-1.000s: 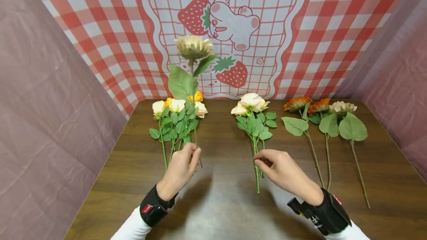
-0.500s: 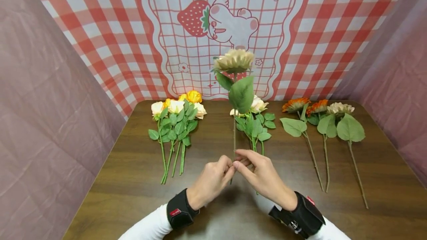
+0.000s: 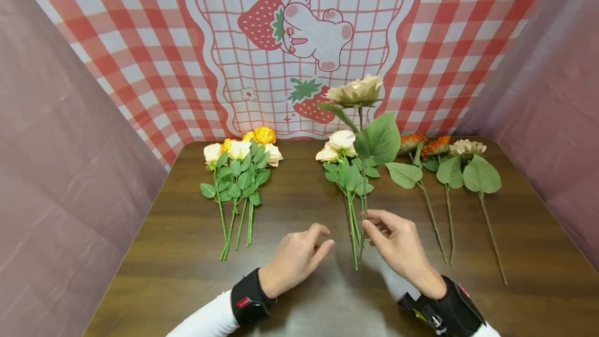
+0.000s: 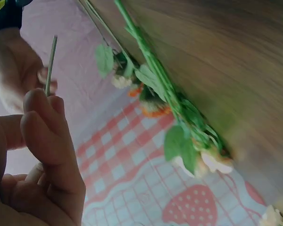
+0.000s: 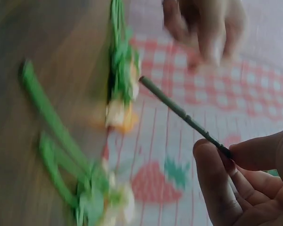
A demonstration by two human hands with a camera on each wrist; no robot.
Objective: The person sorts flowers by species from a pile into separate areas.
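Note:
Between thumb and fingertips, my right hand [image 3: 400,246] pinches the stem of a cream sunflower [image 3: 356,91] with broad green leaves. The flower stands upright above the table, its head level with the cloth behind. In the right wrist view the lower stem [image 5: 181,113] juts from the pinching fingers. My left hand [image 3: 295,259] hovers to the left, apart from the stem, with relaxed fingers and nothing between them. Behind the raised flower, a small bunch of cream roses [image 3: 341,142] lies on the table, partly covered by its leaf.
At the left lies a group of cream roses [image 3: 239,150] and yellow-orange roses [image 3: 265,135]. Two orange sunflowers [image 3: 437,145] and another cream sunflower [image 3: 468,147] lie at the right. A checked strawberry cloth [image 3: 299,30] hangs behind the brown table [image 3: 178,254].
The cream sunflower travelled right from above the left rose group, in my left hand. Both hands met at its stem in the middle; now the right hand alone holds it and the left has let go.

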